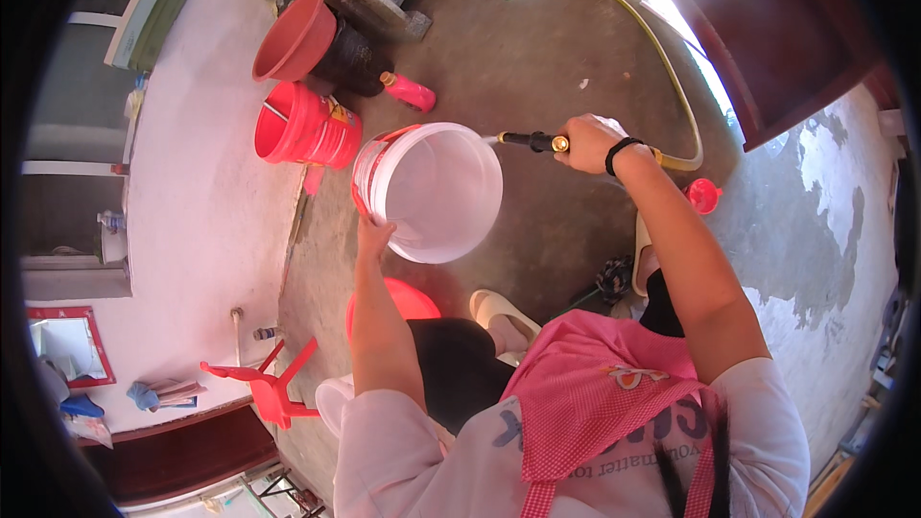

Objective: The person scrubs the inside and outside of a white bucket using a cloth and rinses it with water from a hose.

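My left hand (375, 234) grips the near side of a white plastic bucket (445, 193) with a printed red outer wall, tilted so its open mouth faces right and up. In my right hand (591, 142) is a black hose nozzle (531, 141) with brass fittings, pointed at the bucket's rim. Fine spray shows at its tip, a short gap from the rim. A yellow hose (665, 61) runs from behind the hand and curves up to the top of the view. The fingers behind the bucket are hidden.
Beyond the bucket stand a red bucket (309, 126), a reddish basin (295, 36) and a pink bottle (409, 92). A red dipper (703, 196) lies at right. Near my feet are a red basin (392, 302) and a red plastic chair (273, 385). A wall (209, 180) bounds the left.
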Action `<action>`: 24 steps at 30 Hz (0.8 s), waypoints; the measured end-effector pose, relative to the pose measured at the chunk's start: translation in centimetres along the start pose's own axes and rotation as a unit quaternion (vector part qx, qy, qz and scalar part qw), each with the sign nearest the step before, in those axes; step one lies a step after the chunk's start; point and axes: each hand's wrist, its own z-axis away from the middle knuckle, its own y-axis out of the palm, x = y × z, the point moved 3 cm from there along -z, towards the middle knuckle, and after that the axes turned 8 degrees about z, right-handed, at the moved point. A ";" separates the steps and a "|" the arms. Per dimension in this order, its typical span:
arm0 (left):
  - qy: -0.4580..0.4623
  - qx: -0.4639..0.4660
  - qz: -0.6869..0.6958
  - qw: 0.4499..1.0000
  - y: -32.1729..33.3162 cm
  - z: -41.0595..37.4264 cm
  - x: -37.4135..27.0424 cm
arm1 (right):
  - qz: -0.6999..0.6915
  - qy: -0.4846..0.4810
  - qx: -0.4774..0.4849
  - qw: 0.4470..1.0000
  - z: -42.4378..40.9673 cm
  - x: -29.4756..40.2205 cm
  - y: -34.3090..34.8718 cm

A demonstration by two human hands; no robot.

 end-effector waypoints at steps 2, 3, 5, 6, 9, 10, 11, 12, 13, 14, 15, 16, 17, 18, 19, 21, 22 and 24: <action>0.010 0.007 0.035 0.999 0.3 0.2 -0.7 | -0.003 0.003 0.007 1.000 -0.1 0.2 0.2; -0.009 -0.001 0.015 1.000 -0.2 0.0 -0.5 | -0.001 0.002 0.007 1.000 -0.3 0.3 0.4; -0.047 -0.016 -0.024 0.998 -1.3 -0.3 -0.3 | 0.002 0.001 0.008 1.000 -0.7 0.5 0.9; -0.069 -0.013 -0.008 0.998 -1.1 -0.1 -0.4 | 0.012 0.008 0.022 1.000 -0.7 0.6 1.0; -0.125 0.008 0.055 0.991 -0.8 0.5 -1.3 | 0.026 0.014 0.048 0.998 -0.6 1.0 1.0; -0.141 0.021 0.087 0.986 -0.9 0.3 -1.2 | 0.019 0.005 0.047 0.999 -0.6 1.2 0.9; -0.155 0.035 0.118 0.980 -1.0 0.0 -1.2 | 0.012 -0.003 0.047 0.999 -0.5 1.5 0.9; -0.157 0.029 0.100 0.982 -0.9 -0.2 -1.6 | 0.012 -0.013 0.049 0.999 -0.4 2.0 0.9; -0.158 0.024 0.082 0.984 -0.3 -0.3 -2.1 | 0.012 -0.022 0.051 0.998 -0.3 2.6 0.9; -0.158 0.017 0.083 0.984 0.3 -0.2 -2.5 | 0.012 -0.032 0.053 0.998 -0.1 3.2 0.9; -0.157 0.011 0.085 0.984 1.1 0.0 -2.9 | -0.006 -0.055 0.033 0.998 0.2 3.8 0.8; -0.155 0.002 0.106 0.982 2.0 0.3 -3.2 | -0.024 -0.078 0.014 0.997 0.5 4.4 0.7; -0.153 -0.007 0.127 0.980 2.4 0.4 -3.5 | -0.043 -0.101 -0.006 0.994 0.7 4.9 0.6; -0.154 -0.022 0.136 0.978 2.5 0.5 -3.7 | -0.053 -0.115 -0.028 0.992 0.8 5.2 0.4; -0.156 -0.038 0.145 0.976 2.5 0.5 -4.0 | -0.077 -0.106 -0.046 0.990 1.0 5.4 0.1; -0.166 -0.060 0.161 0.971 2.4 0.6 -4.1 | -0.126 -0.089 -0.082 0.985 1.5 5.9 -0.6; -0.176 -0.067 0.168 0.968 2.2 0.6 -4.0 | -0.121 -0.093 -0.065 0.986 1.6 6.0 -0.8; -0.171 -0.055 0.181 0.967 2.1 0.6 -4.3 | -0.109 -0.099 -0.030 0.989 1.7 5.9 -0.9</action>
